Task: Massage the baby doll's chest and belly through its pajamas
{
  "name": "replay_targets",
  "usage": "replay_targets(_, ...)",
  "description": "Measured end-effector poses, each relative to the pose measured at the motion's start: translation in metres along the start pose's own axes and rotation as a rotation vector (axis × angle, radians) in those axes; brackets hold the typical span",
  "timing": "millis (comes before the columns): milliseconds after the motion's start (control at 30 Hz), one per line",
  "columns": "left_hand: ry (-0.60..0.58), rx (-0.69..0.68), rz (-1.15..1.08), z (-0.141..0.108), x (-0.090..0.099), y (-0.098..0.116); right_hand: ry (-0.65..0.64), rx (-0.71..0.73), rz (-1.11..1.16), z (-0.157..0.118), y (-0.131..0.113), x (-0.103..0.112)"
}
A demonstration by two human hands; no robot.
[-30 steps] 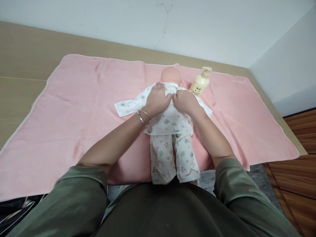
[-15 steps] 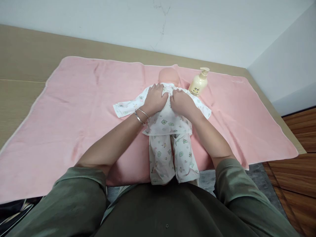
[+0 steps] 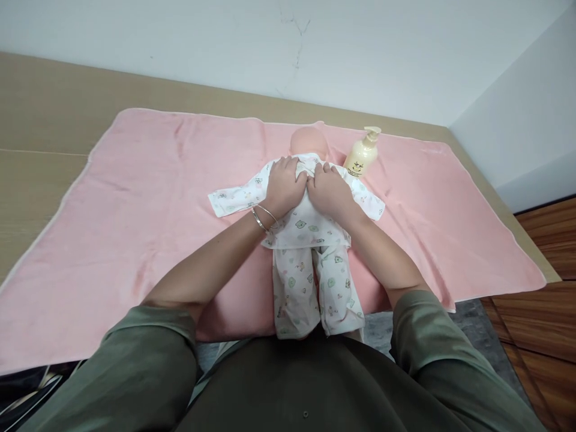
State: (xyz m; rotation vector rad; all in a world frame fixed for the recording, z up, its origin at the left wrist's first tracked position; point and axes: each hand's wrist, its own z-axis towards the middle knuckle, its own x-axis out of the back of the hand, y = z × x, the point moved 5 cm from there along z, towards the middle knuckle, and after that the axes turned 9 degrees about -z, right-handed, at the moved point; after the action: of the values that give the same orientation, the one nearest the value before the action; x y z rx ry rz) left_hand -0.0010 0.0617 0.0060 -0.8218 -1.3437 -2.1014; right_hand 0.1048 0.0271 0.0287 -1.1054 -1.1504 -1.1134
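Note:
A baby doll (image 3: 308, 141) lies on a pink blanket, its bald head at the far end and its legs toward me. It wears a white printed top (image 3: 310, 231) with the sleeves spread out and matching trousers (image 3: 296, 294). My left hand (image 3: 287, 187) rests flat on the upper part of the top, fingers stretched toward the head. Beside it my right hand (image 3: 330, 191) lies on the top with its fingers laid out over the cloth. The two thumbs nearly meet in the middle. A bracelet (image 3: 260, 219) circles my left wrist.
A cream pump bottle (image 3: 361, 155) stands on the blanket just right of the doll's head. The pink blanket (image 3: 148, 198) covers much of the wooden table (image 3: 40, 108). A pale wall (image 3: 202, 48) rises behind it. Wooden drawers (image 3: 540, 312) are at the right.
My hands have drawn slightly closer together on the top, the right hand shifting a little left with its fingers flatter. The doll and the bottle stay in place.

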Motion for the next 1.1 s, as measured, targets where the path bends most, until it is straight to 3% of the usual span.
replay_targets(300, 0.078, -0.028, 0.025, -0.007, -0.012, -0.003, 0.010, -0.124, 0.108, 0.023, 0.022, -0.010)
replay_targets(567, -0.009, -0.043, 0.092, -0.013, -0.001, 0.018, -0.063, -0.002, 0.188, 0.026, 0.032, -0.007)
replay_targets(1100, 0.004, -0.047, -0.065, 0.001, -0.001, -0.005, -0.043, -0.067, -0.001, 0.002, 0.000, 0.000)
